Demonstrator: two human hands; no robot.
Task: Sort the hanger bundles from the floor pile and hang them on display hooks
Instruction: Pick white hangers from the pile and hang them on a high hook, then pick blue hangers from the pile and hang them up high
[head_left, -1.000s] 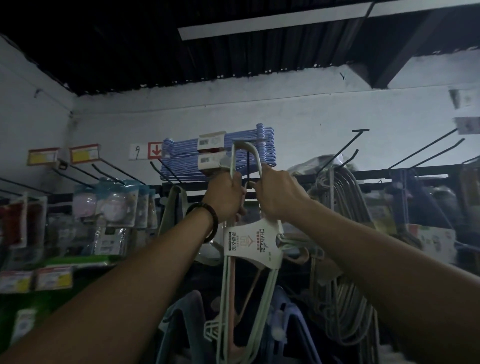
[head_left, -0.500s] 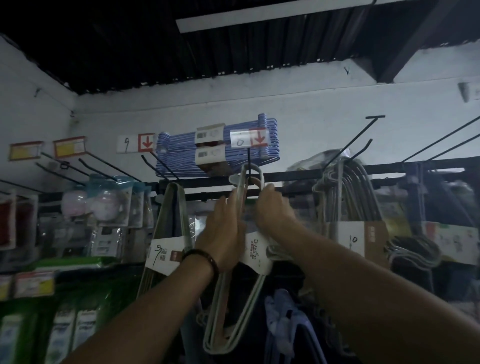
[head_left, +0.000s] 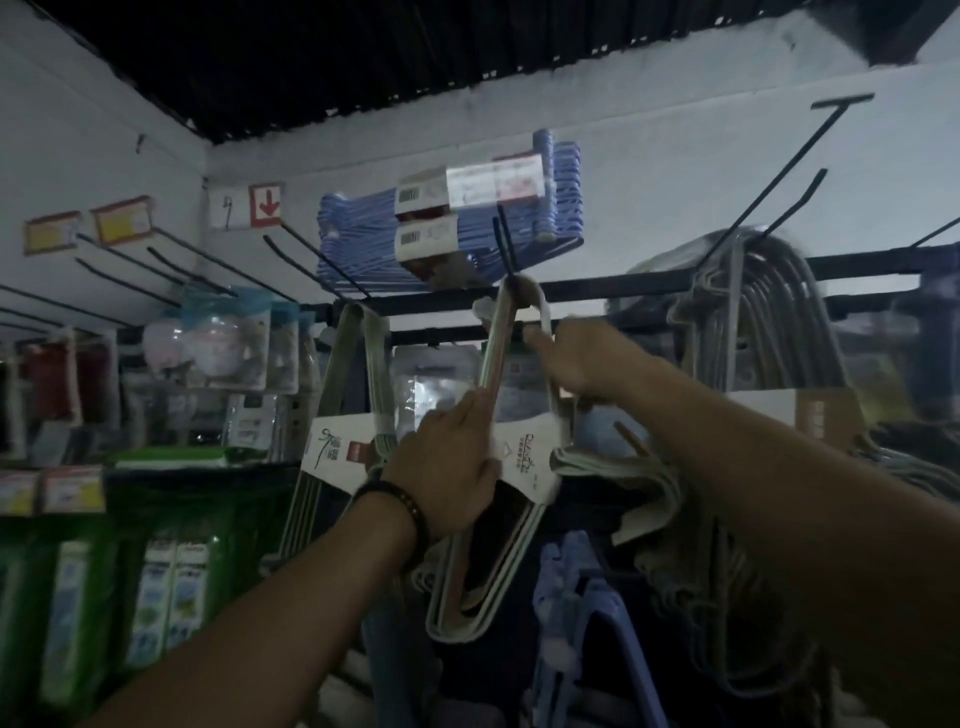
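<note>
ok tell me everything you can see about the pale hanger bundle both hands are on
The pale hanger bundle is a stack of whitish, plastic-looking hangers banded by a white printed card sleeve. It hangs roughly upright, slightly tilted, its looped top over a black display hook by the dark rail. The left hand grips it at the sleeve; the right hand touches its upper right side. The image is dim and blurred.

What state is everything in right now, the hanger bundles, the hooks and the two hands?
White hanger bundle: top looped over a display hook, hanging, held by both hands.
Left hand: closed on the bundle at its cardboard label.
Right hand: gripping the bundle's upper right side.
Blue hanger bundle: lying flat on top of the rack.
Grey hanger bundle: hanging at right.
Long hook: bare.
</note>
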